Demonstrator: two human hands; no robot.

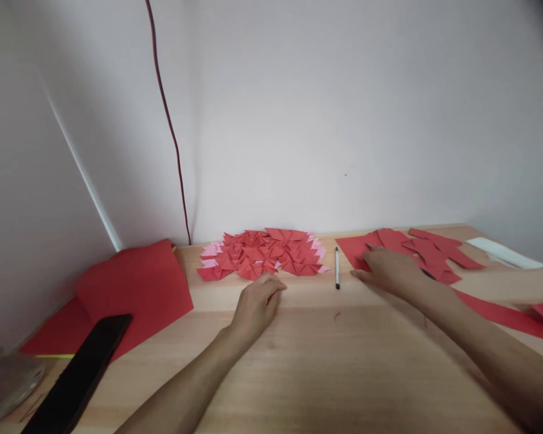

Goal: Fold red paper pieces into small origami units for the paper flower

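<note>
Two arms [194, 374] outstretched, left hand [258, 301] loosely closed, right hand [384, 270] over red paper [350, 248], grip unclear.

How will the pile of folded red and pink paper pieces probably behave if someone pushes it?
The folded pieces would likely slide unevenly, since they overlap and look separate. They are probably light, being made of paper. Thin and pointed, they might bend easily.

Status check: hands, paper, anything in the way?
Left hand nearest folded red-and-pink paper pile. Right hand over flat red paper pieces, grip unclear. Slim white pen with black ends between hands.
</note>
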